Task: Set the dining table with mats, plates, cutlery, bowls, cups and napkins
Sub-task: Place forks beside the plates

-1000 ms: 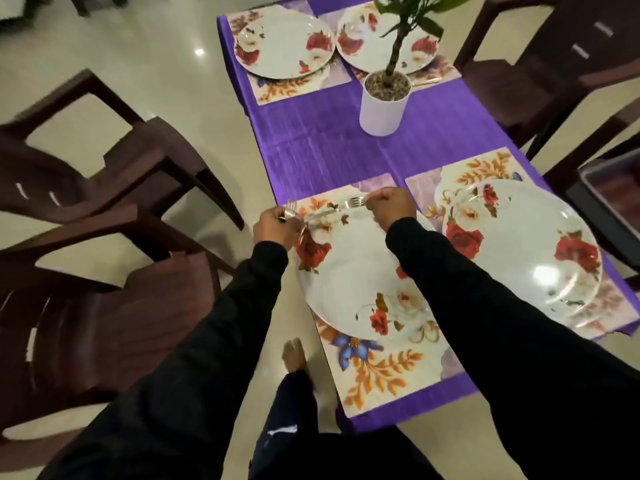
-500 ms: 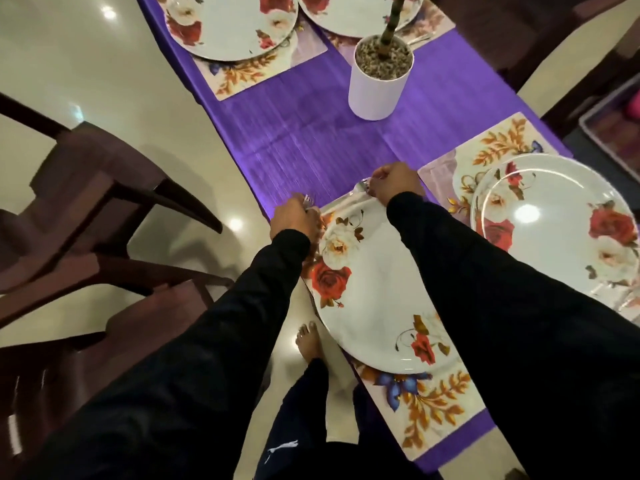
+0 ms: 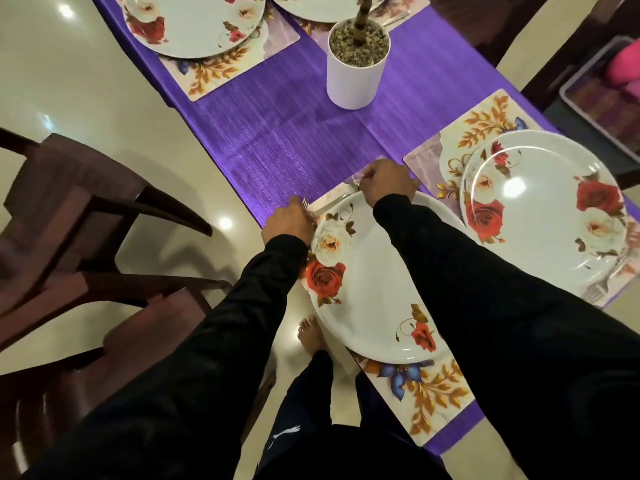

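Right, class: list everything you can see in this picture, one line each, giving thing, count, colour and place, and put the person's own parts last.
Table runner: one, purple, along the table.
Placemats: four, floral, one under each plate.
Plates: four, white with red roses; two near, two at the far end, cut off by the frame.
Fork: one, silver, at the near plate's far left, in the left hand.
Cutlery piece: one, silver, beyond the near plate, at the right hand; type unclear.
Plant pot: one, white, mid-table.
Chairs: dark brown, left of the table; more at the upper right.
Tray: one, grey, far right.
Left hand: holds the fork.
Right hand: pinches the cutlery piece.
Foot: bare, on the floor.
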